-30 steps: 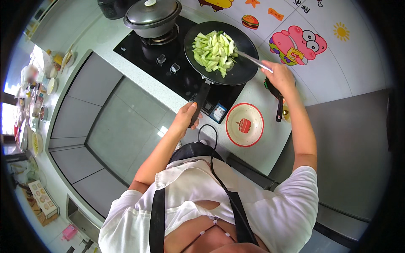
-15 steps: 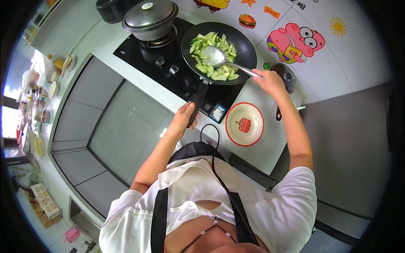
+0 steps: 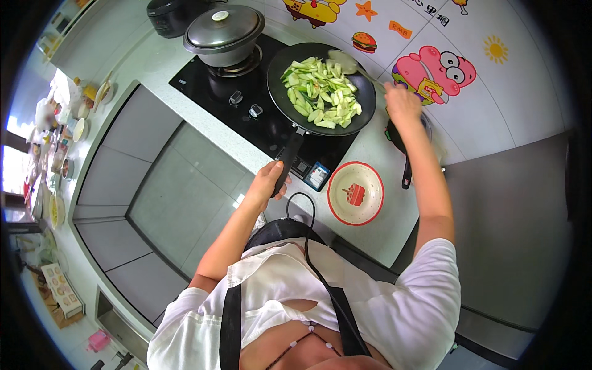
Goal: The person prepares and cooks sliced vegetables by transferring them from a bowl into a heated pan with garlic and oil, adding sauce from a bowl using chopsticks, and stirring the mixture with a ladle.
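Observation:
A black frying pan [image 3: 280, 68] sits on the right side of the stove, holding a heap of pale green vegetable slices [image 3: 324, 92]. My left hand [image 3: 269, 180] is closed round the pan's black handle [image 3: 290, 152]. My right hand [image 3: 404, 103] grips the metal handle of a spatula [image 3: 343, 61]. The spatula's blade is at the far right inside of the pan, beyond the slices. Nearer to me, right of the pan handle, a cream bowl with a red rim [image 3: 368, 213] stands on the counter, a red picture on its bottom.
A lidded grey pot [image 3: 223, 37] stands on the left burner, with a black appliance [image 3: 172, 17] behind it. A dark pan [image 3: 407, 171] lies under my right forearm. The tiled wall [image 3: 493, 98] rises behind the stove. A grey cabinet or fridge surface [image 3: 505, 216] is at the right.
The spatula has moved from the middle of the slices to the pan's far right side. My right hand went farther away with it. My left hand still holds the pan handle.

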`<state>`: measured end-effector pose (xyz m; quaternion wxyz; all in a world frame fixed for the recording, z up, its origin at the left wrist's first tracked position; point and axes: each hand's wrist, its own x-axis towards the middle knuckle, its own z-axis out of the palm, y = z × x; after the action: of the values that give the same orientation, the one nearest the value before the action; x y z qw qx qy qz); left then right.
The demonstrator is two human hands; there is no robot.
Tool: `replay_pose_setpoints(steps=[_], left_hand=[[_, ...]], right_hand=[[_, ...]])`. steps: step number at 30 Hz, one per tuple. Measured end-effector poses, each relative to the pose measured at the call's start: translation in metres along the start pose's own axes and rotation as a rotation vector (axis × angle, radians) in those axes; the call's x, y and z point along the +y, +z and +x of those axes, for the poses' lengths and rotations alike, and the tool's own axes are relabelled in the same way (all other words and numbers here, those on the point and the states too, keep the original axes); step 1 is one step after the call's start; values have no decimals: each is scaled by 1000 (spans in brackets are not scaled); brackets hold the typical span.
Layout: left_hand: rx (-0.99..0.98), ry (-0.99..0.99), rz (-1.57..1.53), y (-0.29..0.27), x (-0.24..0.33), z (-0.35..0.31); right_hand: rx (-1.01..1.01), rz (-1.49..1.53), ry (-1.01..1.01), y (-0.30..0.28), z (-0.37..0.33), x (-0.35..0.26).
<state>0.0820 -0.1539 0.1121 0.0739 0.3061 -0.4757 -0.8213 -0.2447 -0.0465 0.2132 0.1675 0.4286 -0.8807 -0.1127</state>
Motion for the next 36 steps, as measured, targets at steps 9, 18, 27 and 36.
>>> replay_pose_setpoints(steps=[9,18,27,36], left_hand=[[25,27,35,0,-5,2],[17,14,27,-1,-4,2],[-16,9,35,-3,-6,5],[-3,4,1,-2,-5,3]], right_hand=[[-12,227,-276,-5,-36,-27],[-67,-7,-140,-89,-75,62],[-202,78,-91,-60,-60,33],[-48,293,99,-18,-40,-19]])
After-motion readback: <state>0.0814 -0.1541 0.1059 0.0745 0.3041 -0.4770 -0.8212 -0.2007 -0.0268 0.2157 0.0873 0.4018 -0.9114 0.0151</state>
